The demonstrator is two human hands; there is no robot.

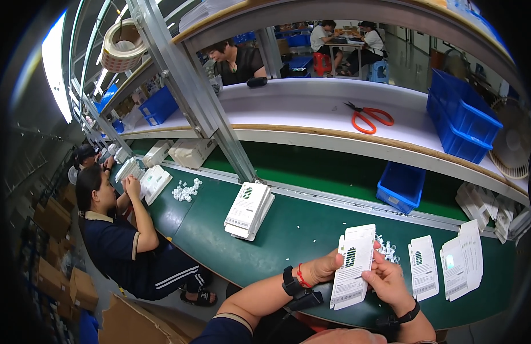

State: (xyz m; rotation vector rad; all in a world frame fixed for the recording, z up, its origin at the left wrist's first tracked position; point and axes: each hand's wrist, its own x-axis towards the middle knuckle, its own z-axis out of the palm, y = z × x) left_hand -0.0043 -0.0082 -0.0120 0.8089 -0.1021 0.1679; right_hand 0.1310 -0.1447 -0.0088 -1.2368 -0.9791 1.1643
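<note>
I see both hands gripping one flat white box (353,269): the left hand (324,268) has its left edge, the right hand (388,281) its right. The box is held up between them, its long axis running away from me, top leaning slightly right. Small white pieces (389,250) lie just beyond the right hand, the nearer one. Farther right is a box group (463,261); well left, a stack (249,211). The table (208,232) is green; behind it, a shelf (311,103) carries scissors (364,120).
</note>
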